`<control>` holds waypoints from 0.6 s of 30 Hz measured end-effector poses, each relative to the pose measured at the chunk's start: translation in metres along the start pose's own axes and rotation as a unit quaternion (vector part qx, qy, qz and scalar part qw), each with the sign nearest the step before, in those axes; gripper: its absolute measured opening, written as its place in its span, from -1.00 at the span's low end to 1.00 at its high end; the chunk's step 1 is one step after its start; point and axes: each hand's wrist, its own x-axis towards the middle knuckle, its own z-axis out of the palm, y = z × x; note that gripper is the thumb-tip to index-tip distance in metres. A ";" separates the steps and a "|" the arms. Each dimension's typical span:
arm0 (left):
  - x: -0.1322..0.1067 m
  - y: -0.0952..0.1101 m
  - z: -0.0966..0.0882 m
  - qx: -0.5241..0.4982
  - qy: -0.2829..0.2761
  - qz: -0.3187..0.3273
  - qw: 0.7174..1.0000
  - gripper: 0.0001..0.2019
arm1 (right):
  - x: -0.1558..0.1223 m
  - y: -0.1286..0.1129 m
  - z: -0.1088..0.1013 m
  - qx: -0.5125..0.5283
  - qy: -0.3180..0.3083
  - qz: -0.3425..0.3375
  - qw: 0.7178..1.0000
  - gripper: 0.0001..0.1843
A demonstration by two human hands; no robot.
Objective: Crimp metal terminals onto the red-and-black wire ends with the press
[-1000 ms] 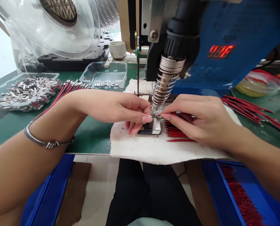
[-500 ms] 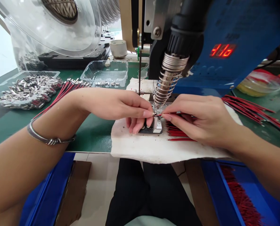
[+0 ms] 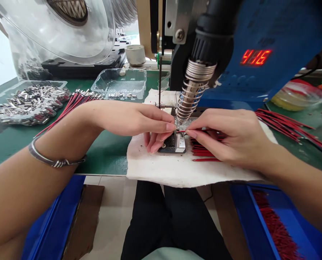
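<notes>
Under the tip of a spring-wrapped soldering iron point(image 3: 193, 88), my two hands meet above a small metal fixture point(image 3: 180, 143). My left hand point(image 3: 147, 121) is closed in a pinch, its thumb and forefinger on a small metal part, mostly hidden by the fingertips. From the right, my right hand point(image 3: 231, 133) pinches a thin red wire point(image 3: 181, 131) whose end points at that part; whether they touch I cannot tell. Several red and black wires point(image 3: 202, 150) lie beneath my right hand on a white cloth point(image 3: 155, 168).
At left stands a clear tray point(image 3: 28, 117) of metal connectors, beside a bundle of red-black wires point(image 3: 68, 108). Another clear tray point(image 3: 119, 85) sits behind. A blue machine point(image 3: 239, 86) with a red display rises at right; more wires point(image 3: 288, 124) lie beside it. A blue bin point(image 3: 244, 216) stands below.
My left fingers have lifted and curled slightly. My right hand holds nearly the same place. The red display now reads 416, and the view has shifted a little.
</notes>
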 end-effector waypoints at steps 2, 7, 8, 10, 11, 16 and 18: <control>0.000 0.000 0.000 0.007 -0.002 -0.001 1.000 -0.44 | 0.001 0.001 0.000 -0.001 -0.001 0.006 1.000 -0.78; 0.000 0.000 0.000 0.001 0.002 -0.008 1.000 -0.51 | 0.001 0.001 0.002 -0.015 -0.002 -0.004 1.000 -0.77; 0.000 0.000 0.000 -0.002 0.002 -0.008 1.000 -0.52 | 0.001 0.001 0.002 -0.018 0.000 -0.005 1.000 -0.77; 0.000 0.000 0.001 -0.007 -0.002 -0.001 1.000 -0.51 | 0.001 -0.001 0.002 -0.019 0.006 0.001 1.000 -0.79; 0.000 0.000 0.001 -0.011 -0.002 0.003 1.000 -0.50 | 0.001 -0.002 0.002 -0.018 0.009 0.006 1.000 -0.79; 0.000 0.000 0.002 -0.014 0.007 0.008 1.000 -0.50 | 0.002 -0.006 0.001 -0.013 0.009 0.033 0.999 -0.81; 0.000 -0.001 0.002 -0.013 0.005 0.010 1.000 -0.52 | 0.003 -0.006 0.001 -0.005 0.005 0.040 0.999 -0.81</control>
